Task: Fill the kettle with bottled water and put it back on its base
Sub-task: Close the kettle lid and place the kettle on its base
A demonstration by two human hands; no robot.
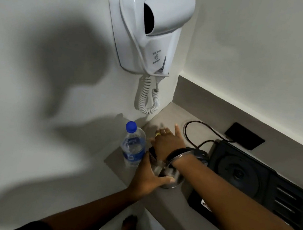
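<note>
A small steel kettle (171, 184) stands on the grey counter, mostly hidden under my arms. My left hand (148, 178) wraps around its near side. A black part, maybe its raised lid (152, 152), shows just behind that hand. My right hand (168, 141) hovers over and past the kettle with fingers spread, blurred, holding nothing. A clear water bottle (134, 146) with a blue cap stands upright at the counter's left end, just left of the kettle and both hands. The round black kettle base (239, 172) sits bare on a black tray to the right.
The black tray (288, 198) fills the counter's right side. A black cord (195, 134) loops from the base to a dark wall socket (244, 135). A white wall-mounted hair dryer (150, 28) with a coiled cord (146, 100) hangs above the counter's left end. My foot (129, 225) shows on the floor below.
</note>
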